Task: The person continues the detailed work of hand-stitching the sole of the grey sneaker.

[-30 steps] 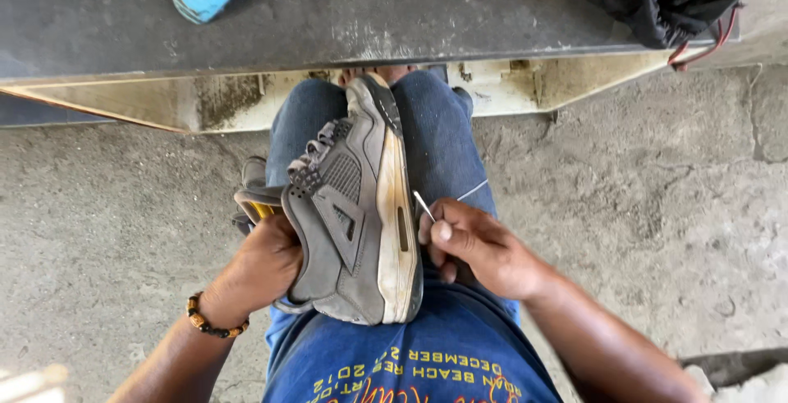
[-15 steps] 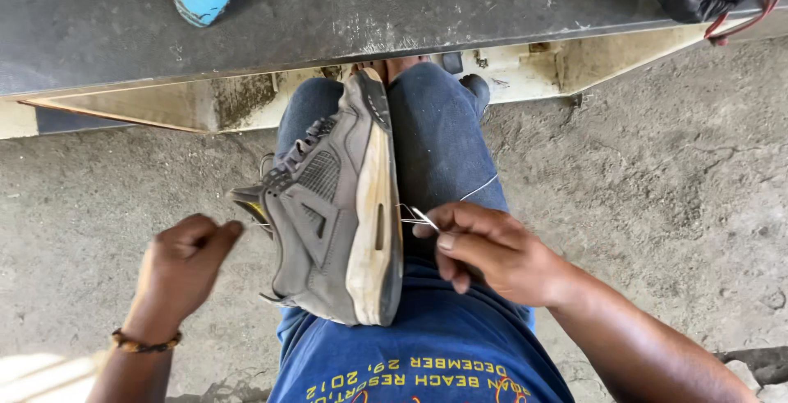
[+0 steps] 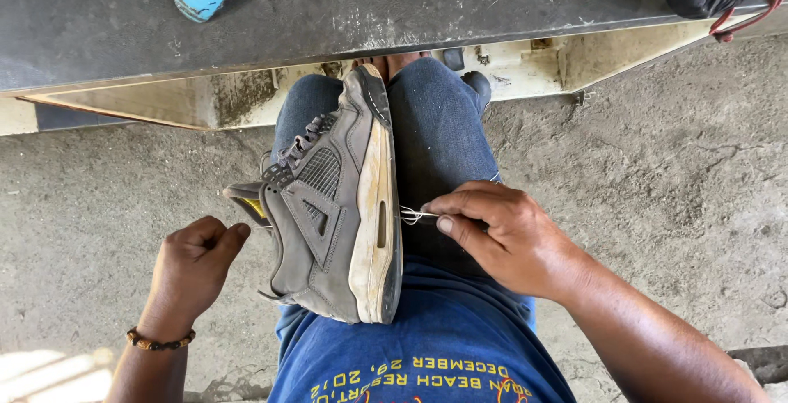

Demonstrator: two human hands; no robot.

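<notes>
Right hand [image 3: 501,235] fingers pinch thread [image 3: 409,215] beside sneaker [image 3: 341,206].

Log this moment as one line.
left hand: closed, off shoe | right hand: pinching thread at sole | gray shoe: sideways on lap

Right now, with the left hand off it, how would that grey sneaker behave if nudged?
The grey sneaker lies on its side across the lap, so it would probably tip or slide off. Its thick sole looks stiff and the upper softer. The thread pinched by the right hand may tether it slightly.
</notes>
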